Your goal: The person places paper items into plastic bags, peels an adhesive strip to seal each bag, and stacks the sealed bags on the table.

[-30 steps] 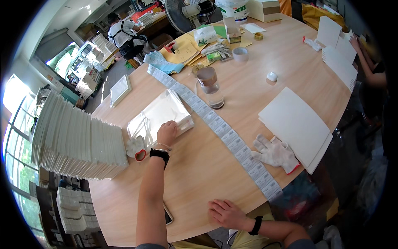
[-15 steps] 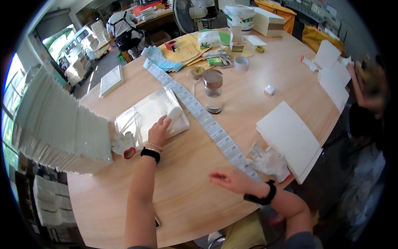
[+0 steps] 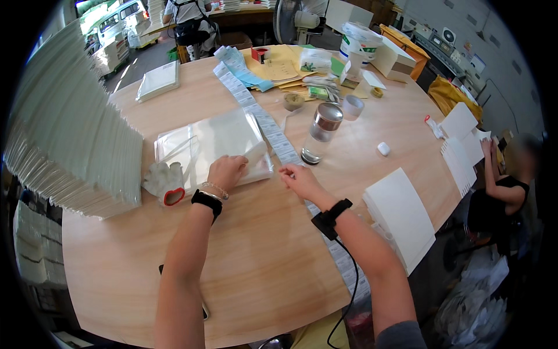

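A stack of clear plastic bags (image 3: 203,136) lies on the table in front of me. My left hand (image 3: 228,170) rests on its near right part, fingers bent and closed on the top plastic bag, whose edge curls up there. Just right of the stack, over a long strip of printed labels (image 3: 279,143), hovers my right hand (image 3: 302,181). Its fingertips are pinched together; whatever they may hold is too small to make out. A white work glove with a red cuff (image 3: 165,180) lies beside the stack's left side.
A tall pile of wrapped white packs (image 3: 75,134) stands at the left. Beyond my right hand are a clear lidded bottle (image 3: 321,134) and a small white case (image 3: 383,149). White sheets (image 3: 401,218) lie at the right. Another person (image 3: 504,186) sits at the far right edge.
My right hand has moved up and left, from the near table edge to beside the bags, and its fingers have closed. My left hand stays on the bags. The whole view has shifted.
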`<state>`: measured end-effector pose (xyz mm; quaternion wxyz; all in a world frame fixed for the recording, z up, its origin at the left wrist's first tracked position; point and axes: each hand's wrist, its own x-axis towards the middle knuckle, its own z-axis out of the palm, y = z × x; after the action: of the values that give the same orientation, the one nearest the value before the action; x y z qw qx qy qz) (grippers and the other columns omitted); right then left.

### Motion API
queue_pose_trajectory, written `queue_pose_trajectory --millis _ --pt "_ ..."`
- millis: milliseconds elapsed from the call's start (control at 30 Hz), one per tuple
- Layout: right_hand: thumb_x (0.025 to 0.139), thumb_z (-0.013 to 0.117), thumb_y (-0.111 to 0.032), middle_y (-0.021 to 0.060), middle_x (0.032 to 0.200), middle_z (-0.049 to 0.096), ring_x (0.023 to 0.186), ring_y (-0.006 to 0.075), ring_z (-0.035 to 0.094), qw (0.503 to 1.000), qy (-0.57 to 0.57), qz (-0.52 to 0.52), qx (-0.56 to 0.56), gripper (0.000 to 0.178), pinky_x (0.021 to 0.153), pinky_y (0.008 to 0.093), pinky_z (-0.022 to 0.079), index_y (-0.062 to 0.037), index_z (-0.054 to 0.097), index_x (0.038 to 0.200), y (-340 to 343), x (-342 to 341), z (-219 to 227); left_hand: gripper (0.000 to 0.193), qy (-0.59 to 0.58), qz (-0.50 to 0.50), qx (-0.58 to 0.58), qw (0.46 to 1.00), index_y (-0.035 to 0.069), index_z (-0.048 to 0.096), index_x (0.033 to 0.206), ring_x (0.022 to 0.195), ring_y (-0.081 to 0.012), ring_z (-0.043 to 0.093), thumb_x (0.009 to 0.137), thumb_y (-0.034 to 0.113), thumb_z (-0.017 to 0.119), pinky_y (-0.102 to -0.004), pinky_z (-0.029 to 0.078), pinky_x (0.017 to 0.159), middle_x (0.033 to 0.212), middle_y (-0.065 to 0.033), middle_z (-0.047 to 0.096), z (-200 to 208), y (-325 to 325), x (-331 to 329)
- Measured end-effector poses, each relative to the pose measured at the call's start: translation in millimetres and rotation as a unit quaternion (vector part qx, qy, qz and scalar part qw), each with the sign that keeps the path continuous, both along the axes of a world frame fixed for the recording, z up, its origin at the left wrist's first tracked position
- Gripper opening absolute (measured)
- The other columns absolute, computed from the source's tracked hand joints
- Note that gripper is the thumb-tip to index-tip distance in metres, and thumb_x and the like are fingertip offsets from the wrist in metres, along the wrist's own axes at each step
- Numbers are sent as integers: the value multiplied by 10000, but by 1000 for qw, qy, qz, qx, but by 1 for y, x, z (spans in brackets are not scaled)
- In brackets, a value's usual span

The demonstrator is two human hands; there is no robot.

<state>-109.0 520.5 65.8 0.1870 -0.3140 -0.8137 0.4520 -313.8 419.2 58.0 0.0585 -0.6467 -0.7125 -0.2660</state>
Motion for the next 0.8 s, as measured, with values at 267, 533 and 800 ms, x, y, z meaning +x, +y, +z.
queue_pose_trajectory --millis 267,533,800 --pt "716 608 -114 118 703 587 701 277 579 990 70 -18 118 167 644 325 459 -39 634 863 23 -43 -36 183 -229 17 -22 973 91 631 902 797 -289 584 817 202 515 -356 457 689 837 -114 628 -2 4 -17" --pt "727 573 -60 114 751 620 683 249 592 980 127 -58 139 147 644 311 466 -19 630 855 26 -64 -10 232 -186 4 -33 982 101 598 925 773 -312 579 741 242 591 -368 452 691 790 -141 619 4 0 -14" --pt "681 644 -124 120 955 562 891 271 547 985 56 27 164 282 788 327 439 -35 602 945 20 -51 -39 245 -324 44 -21 945 119 563 976 766 -329 573 731 124 572 -384 443 665 813 -165 606 -14 9 -24"
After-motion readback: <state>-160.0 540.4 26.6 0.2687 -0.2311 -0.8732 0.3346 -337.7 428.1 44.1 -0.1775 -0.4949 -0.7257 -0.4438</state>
